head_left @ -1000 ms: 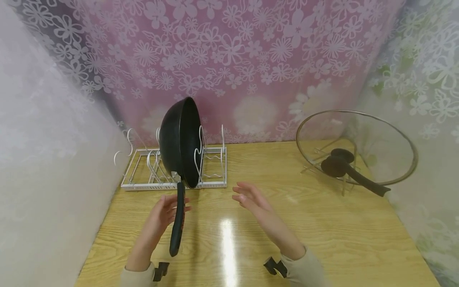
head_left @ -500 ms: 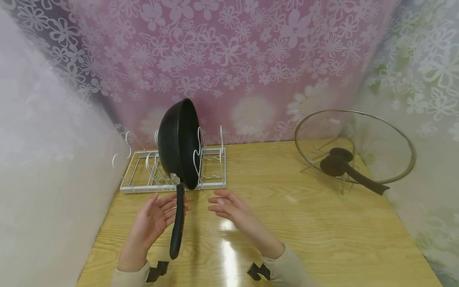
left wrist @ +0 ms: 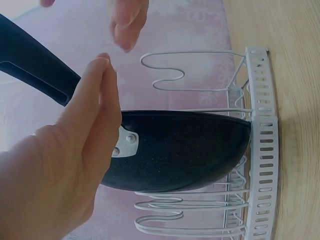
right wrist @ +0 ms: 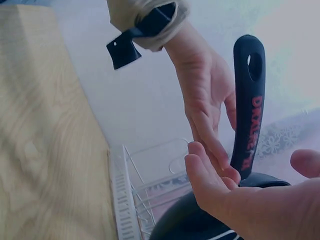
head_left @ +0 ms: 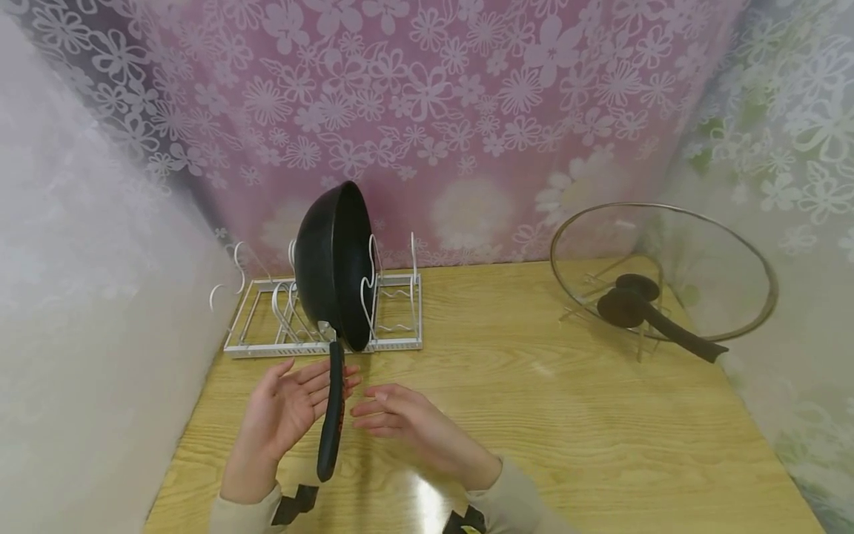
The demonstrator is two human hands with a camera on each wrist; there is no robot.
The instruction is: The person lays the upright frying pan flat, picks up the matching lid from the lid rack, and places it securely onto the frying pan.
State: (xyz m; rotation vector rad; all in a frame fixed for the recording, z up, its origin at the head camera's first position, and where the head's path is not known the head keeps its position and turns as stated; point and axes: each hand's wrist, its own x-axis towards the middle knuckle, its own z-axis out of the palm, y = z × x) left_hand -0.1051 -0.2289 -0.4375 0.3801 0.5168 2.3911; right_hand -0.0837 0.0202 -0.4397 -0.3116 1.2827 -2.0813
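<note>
A black wok (head_left: 319,259) stands on its side in a white wire rack (head_left: 400,344). Its black handle (head_left: 330,426), with red lettering in the right wrist view, juts out over the table. My left hand (head_left: 283,415) is behind and beneath the handle, palm up, with straight fingers passing under it; whether they touch it I cannot tell. Just right of the handle is my right hand (head_left: 414,426), its fingers loosely extended toward the left fingertips and holding nothing. Beside the wok's riveted bracket (left wrist: 127,142), the left hand (left wrist: 75,145) appears in the left wrist view.
At the right, a large glass lid (head_left: 767,311) with a metal rim leans on a small stand (head_left: 639,345). A black ladle-like utensil (head_left: 677,334) shows by the lid. Floral curtains (head_left: 467,133) close in the wood-grain table (head_left: 567,445) at the back and sides.
My right hand has moved left and slightly toward me, coming close to the handle. My left hand has turned its palm upward with its fingers spread under the handle. The wok stays in place.
</note>
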